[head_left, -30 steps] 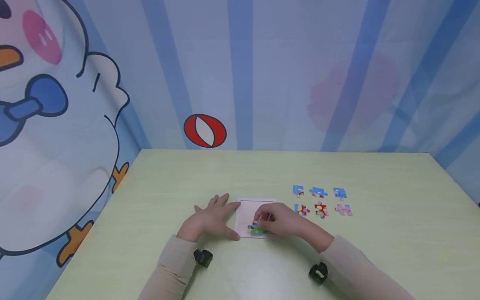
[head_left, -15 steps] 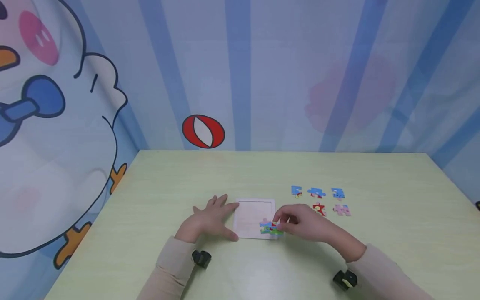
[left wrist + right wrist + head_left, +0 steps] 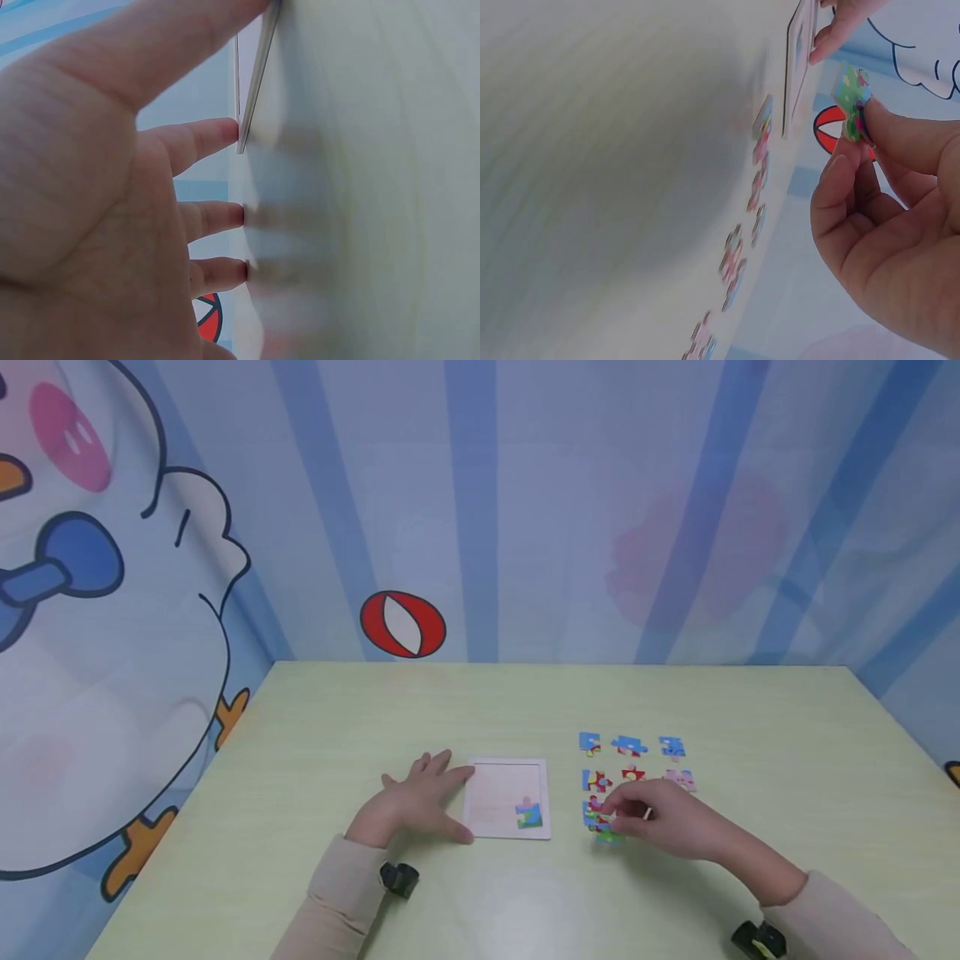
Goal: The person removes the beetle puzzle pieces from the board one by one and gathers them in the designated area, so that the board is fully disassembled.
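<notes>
On the table, a square white puzzle tray (image 3: 491,797) holds one blue-and-green jigsaw piece (image 3: 528,816) in its near right corner. My left hand (image 3: 408,806) lies to its left with fingers spread; thumb and index fingertip touch the tray's left edge. To the right, my right hand (image 3: 663,818) pinches a mostly green jigsaw piece (image 3: 850,94) between thumb and fingers, raised off the table in the right wrist view. From the head, that hand overlaps a blue-and-red piece (image 3: 591,814) in the near row of loose pieces.
Several loose jigsaw pieces lie in rows right of the tray, among them a blue one (image 3: 628,745) at the back and a pink one (image 3: 681,778), partly covered by my right hand. A printed cloth backdrop (image 3: 555,510) hangs behind the table.
My right hand has moved right, from over the tray to the loose pieces, carrying the green jigsaw piece out of the tray. My left hand has stayed at the tray's edge.
</notes>
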`<state>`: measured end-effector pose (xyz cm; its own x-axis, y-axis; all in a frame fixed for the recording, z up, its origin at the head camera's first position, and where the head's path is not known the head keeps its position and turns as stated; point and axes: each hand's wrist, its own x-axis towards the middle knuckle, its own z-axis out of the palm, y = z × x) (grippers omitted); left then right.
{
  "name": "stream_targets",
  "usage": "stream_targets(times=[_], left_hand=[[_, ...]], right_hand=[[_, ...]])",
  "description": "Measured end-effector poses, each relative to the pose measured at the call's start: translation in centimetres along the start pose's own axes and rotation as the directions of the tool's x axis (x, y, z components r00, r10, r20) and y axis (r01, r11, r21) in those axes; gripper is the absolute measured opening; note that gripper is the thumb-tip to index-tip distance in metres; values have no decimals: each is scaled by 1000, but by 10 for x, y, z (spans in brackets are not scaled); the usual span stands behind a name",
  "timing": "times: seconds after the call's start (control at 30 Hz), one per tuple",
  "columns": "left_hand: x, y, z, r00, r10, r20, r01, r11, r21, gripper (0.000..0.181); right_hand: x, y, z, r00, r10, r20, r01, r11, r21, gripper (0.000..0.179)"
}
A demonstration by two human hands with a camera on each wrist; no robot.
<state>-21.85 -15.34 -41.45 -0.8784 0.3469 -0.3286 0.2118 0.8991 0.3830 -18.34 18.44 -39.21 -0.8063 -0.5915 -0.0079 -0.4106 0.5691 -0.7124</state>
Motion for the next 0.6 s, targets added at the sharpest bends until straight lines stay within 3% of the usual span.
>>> stream_targets(times=[0.6], left_hand=[[0, 0, -1, 1000, -1, 1, 1, 1000, -9, 88]], right_hand=[[-13, 36, -12, 992, 121, -44, -123, 991, -51, 7]])
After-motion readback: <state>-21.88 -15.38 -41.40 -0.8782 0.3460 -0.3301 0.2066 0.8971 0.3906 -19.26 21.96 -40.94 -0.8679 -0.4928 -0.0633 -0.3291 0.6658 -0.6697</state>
